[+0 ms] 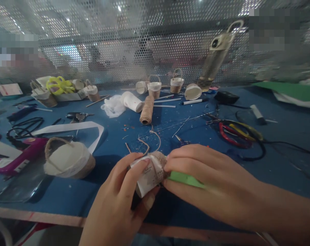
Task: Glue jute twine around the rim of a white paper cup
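My left hand [124, 191] is wrapped around a small white paper cup [145, 181] with printed text, which lies tilted on its side near the table's front edge. Brown twine [158, 160] is wound round the cup's right end. Pinched in my right hand [203, 174] is a flat green tool [185, 178], its tip at the wound end and hidden by my fingers. A strand of twine runs from the cup towards a twine spool [146, 111] lying farther back.
A twine-handled cup basket [69, 159] stands at left, beside a purple glue gun [18, 157]. Red and yellow handled pliers [237, 133] lie at right. Several small baskets, yellow scissors [59, 85] and a tall bottle [214, 61] line the back against a perforated metal screen [119, 51].
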{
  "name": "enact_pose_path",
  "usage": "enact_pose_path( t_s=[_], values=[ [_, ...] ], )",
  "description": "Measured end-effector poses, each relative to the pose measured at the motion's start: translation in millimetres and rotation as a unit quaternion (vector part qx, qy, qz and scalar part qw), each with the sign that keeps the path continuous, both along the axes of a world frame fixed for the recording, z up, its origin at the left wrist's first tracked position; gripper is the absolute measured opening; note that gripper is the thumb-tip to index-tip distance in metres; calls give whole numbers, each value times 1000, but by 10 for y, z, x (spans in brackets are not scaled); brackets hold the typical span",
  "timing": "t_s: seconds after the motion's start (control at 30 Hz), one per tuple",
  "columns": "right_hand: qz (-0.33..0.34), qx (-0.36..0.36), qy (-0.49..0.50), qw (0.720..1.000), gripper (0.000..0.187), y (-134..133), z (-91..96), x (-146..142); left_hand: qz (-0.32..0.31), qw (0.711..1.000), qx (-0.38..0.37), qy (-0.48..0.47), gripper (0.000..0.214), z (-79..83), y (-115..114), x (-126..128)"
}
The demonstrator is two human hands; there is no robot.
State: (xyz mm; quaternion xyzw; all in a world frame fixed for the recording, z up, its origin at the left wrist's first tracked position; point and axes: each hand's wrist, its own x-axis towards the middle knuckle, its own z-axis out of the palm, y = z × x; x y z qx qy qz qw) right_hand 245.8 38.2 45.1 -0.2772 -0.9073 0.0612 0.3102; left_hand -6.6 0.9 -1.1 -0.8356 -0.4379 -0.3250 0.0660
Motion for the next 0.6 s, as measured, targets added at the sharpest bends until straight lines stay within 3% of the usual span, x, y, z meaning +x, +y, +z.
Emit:
enact_pose_path(
  t_s=[0.17, 0.43, 0.6],
  values=[
    [18, 109, -41, 993, 27, 80, 93, 101, -9, 1000, 15, -10, 40, 23, -6, 8],
    [53, 78, -85, 992, 49, 347, -46, 121, -118, 991, 50, -27, 42, 63, -50, 16],
    [112, 40, -94, 988, 38, 398, -70, 88, -134, 990, 46, -17, 47, 49, -76, -13]
  ],
)
